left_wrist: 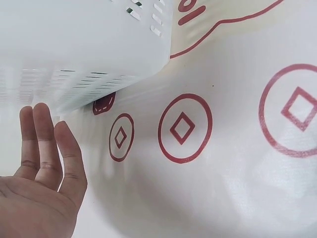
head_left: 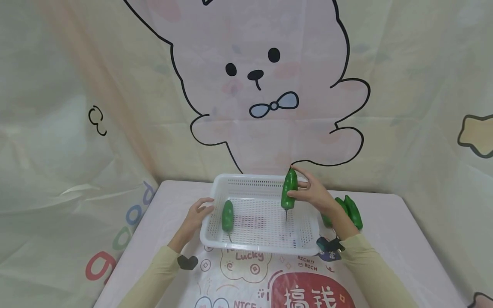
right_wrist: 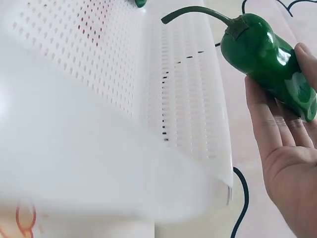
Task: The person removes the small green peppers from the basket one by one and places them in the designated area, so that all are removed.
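A white perforated plastic basket (head_left: 262,247) stands on the table, with one green pepper (head_left: 227,216) lying at its left end. Above the basket's right part, my right hand (head_left: 313,194) holds another green pepper (head_left: 289,188) between thumb and fingers, its stem pointing down in the head view. That same held pepper (right_wrist: 270,57) shows its curved stem and glossy skin in the right wrist view. At the basket's left side is my left hand (head_left: 195,218), its fingertips at the rim. The left wrist view shows several extended fingers (left_wrist: 44,144) beside the basket wall.
More green peppers (head_left: 352,212) lie on the table to the right of the basket, partly hidden behind the right forearm. A printed cloth (head_left: 246,295) with red and black drawings covers the table. Behind it hangs a curtain (head_left: 308,137) with a cartoon animal.
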`<move>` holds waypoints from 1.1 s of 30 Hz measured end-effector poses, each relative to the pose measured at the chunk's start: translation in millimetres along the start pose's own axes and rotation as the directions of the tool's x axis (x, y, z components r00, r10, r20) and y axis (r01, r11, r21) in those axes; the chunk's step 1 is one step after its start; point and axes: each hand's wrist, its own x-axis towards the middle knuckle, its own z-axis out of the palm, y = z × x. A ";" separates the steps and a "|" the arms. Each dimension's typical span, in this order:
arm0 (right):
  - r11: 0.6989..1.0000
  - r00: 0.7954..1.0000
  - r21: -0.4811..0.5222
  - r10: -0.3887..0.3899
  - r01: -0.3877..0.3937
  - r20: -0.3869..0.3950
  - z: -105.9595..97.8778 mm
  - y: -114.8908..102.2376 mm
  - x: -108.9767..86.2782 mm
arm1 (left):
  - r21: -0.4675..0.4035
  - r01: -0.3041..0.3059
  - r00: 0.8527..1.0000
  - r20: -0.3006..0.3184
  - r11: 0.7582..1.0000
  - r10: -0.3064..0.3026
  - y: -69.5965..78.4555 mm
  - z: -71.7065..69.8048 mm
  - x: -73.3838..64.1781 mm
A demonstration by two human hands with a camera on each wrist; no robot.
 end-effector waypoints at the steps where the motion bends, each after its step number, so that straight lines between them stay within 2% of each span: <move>1: 1.000 1.000 -0.009 0.000 0.000 -0.005 -3.0 -0.7 -2.6 | -0.002 0.001 1.000 0.000 1.000 -0.001 0.1 0.1 0.1; 7: 0.998 0.999 -0.041 -0.039 0.038 -0.025 -22.8 -5.2 -16.2 | -0.014 0.017 1.000 -0.004 1.000 -0.017 2.1 0.6 0.2; 12: 0.998 0.996 -0.061 -0.020 0.014 -0.088 -37.4 -9.3 -29.5 | -0.007 0.017 1.000 -0.002 1.000 -0.017 1.6 0.8 0.6; 16: 0.998 0.993 -0.053 -0.031 0.025 -0.111 -47.6 -10.3 -39.9 | -0.008 -0.002 1.000 0.011 1.000 0.002 0.6 -0.3 1.0; 21: 0.998 0.990 -0.066 -0.031 0.022 -0.137 -56.0 -12.3 -54.4 | -0.016 -0.018 1.000 0.022 1.000 0.019 0.6 -1.5 1.3; 33: 0.986 0.971 -0.168 -0.040 0.000 -0.234 -71.7 -3.0 -84.3 | -0.005 0.001 1.000 0.005 1.000 -0.001 1.6 -0.5 1.0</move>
